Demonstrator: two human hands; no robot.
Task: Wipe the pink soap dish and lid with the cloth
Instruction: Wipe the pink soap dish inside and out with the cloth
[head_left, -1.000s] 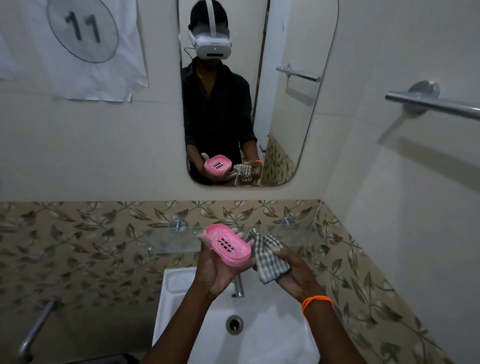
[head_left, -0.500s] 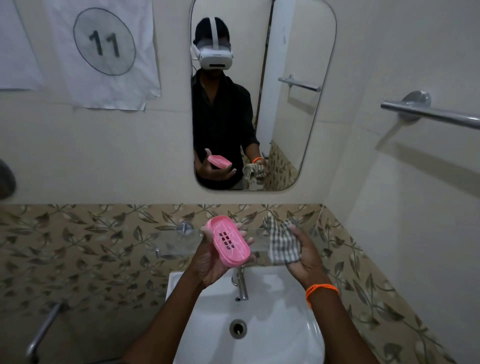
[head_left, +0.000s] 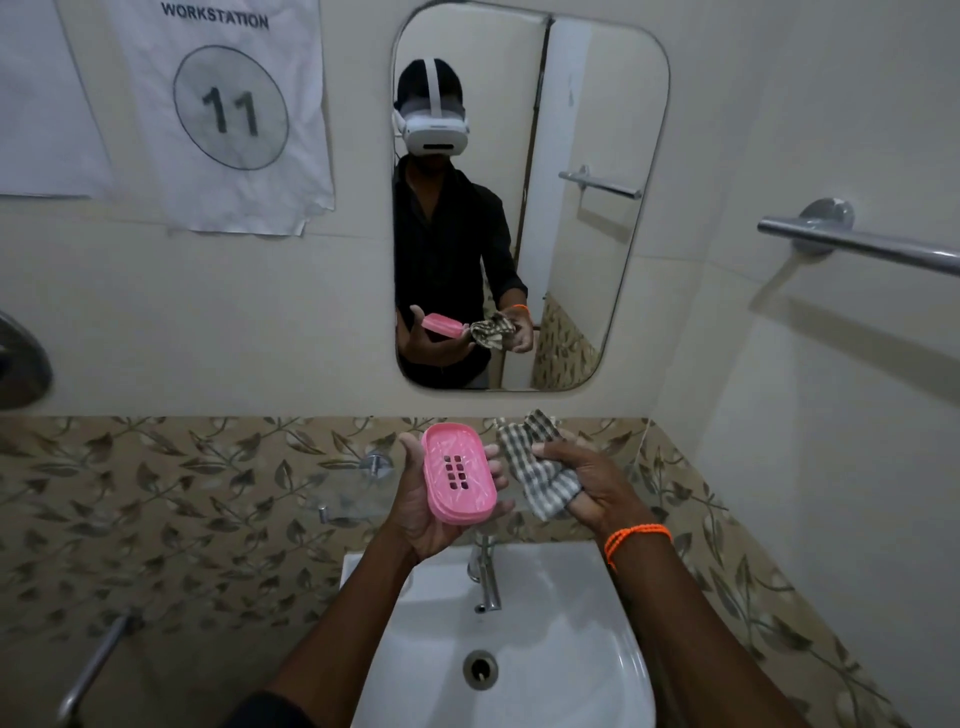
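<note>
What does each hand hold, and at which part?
Left hand: pink soap dish, cradled by its underside and edges. Right hand: checked cloth, bunched around its middle.

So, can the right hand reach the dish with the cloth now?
Probably yes: the right hand holds the cloth just beside the dish, with nothing between them.

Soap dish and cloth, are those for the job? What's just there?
For the job: pink soap dish in left hand; checked cloth in right hand.
Just there: sink, tap, mirror, towel bar, number sign.
</note>
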